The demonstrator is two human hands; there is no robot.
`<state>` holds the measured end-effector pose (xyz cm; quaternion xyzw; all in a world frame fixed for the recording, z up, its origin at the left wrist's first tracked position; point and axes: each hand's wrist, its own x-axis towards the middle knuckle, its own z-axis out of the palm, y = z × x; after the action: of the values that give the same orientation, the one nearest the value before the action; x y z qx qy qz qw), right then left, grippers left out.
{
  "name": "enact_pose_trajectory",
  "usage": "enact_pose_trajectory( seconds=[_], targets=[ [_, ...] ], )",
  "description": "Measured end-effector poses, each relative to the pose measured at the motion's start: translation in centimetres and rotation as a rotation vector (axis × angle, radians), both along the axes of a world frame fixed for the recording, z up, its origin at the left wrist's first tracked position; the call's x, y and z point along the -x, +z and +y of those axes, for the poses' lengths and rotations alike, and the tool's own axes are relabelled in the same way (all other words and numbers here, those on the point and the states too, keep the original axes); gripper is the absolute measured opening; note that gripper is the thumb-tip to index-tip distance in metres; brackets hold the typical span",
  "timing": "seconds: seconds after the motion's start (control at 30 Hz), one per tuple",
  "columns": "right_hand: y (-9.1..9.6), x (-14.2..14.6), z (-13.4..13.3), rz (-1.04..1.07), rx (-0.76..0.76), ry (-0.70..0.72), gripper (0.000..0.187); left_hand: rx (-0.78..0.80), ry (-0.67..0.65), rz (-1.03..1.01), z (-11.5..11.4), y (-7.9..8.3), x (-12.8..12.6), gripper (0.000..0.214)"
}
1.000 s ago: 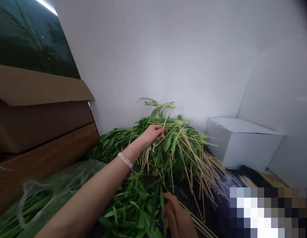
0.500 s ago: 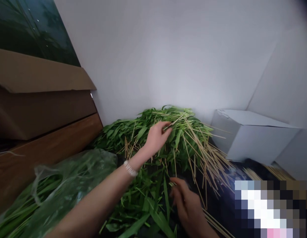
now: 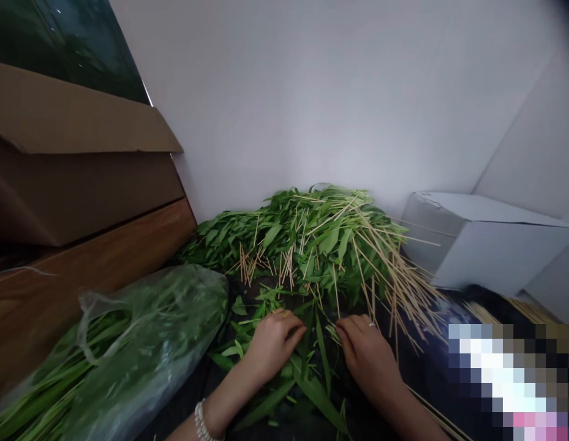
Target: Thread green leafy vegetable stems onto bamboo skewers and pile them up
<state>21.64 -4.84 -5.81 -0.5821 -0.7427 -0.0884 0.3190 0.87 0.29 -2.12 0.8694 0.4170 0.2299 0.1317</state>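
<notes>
Pale wall (image 3: pixel 334 92), dim light

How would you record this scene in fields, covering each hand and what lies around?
Left hand: over loose green leaves; grip unclear
Left wrist: white beaded bracelet
Right hand: fingertips at short green stems; grip unclear; ring worn
Beyond hands: heap of leafy stalks with thin pale sticks
Left side: clear plastic bag holding leafy greens; brown cardboard box
Right side: white box

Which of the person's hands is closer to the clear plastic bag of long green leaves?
Left. The left hand is to the right of the bag, apart from it; the right hand is farther right, beyond the left one.
</notes>
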Motion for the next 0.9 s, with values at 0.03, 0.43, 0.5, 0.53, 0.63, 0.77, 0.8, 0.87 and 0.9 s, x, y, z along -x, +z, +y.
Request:
enact_pose_trajectory(
  seconds=[0.03,0.43,0.5,0.53,0.63,0.77,0.8,0.87,0.9],
  targets=[
    [-0.2,0.0,0.1,-0.04,0.014,-0.011,0.012,0.003,-0.009,0.016,-0.2,-0.1,0.1,0.021],
    [0.3,1.1,0.0,-0.037,0.072,0.05,0.014,0.057,-0.005,-0.14,-0.4,-0.7,0.3,0.025],
    [0.7,1.4,-0.3,-0.026,0.062,0.101,0.01,0.063,0.004,-0.164,-0.4,-0.7,0.3,0.025],
    [0.8,1.6,-0.5,-0.04,0.066,0.131,0.011,0.063,0.005,-0.172,-0.4,-0.8,0.3,0.024],
    [0.9,2.2,-0.8,-0.084,0.115,0.18,0.012,0.055,0.004,-0.191,-0.4,-0.9,0.4,0.025],
    [0.0,2.4,-0.5,-0.049,0.142,0.194,0.02,0.079,0.017,-0.237,-0.4,-0.9,0.3,0.026],
    [-0.2,2.3,-0.4,-0.027,0.132,0.198,0.022,0.095,0.021,-0.256,-0.4,-0.8,0.3,0.026],
    [-0.6,2.2,-0.2,0.027,0.077,0.199,0.025,0.141,0.039,-0.313,-0.3,-0.8,0.3,0.028],
    [-0.6,2.1,-0.2,0.053,0.031,0.199,0.026,0.17,0.058,-0.358,-0.2,-0.8,0.2,0.028]
  ],
)
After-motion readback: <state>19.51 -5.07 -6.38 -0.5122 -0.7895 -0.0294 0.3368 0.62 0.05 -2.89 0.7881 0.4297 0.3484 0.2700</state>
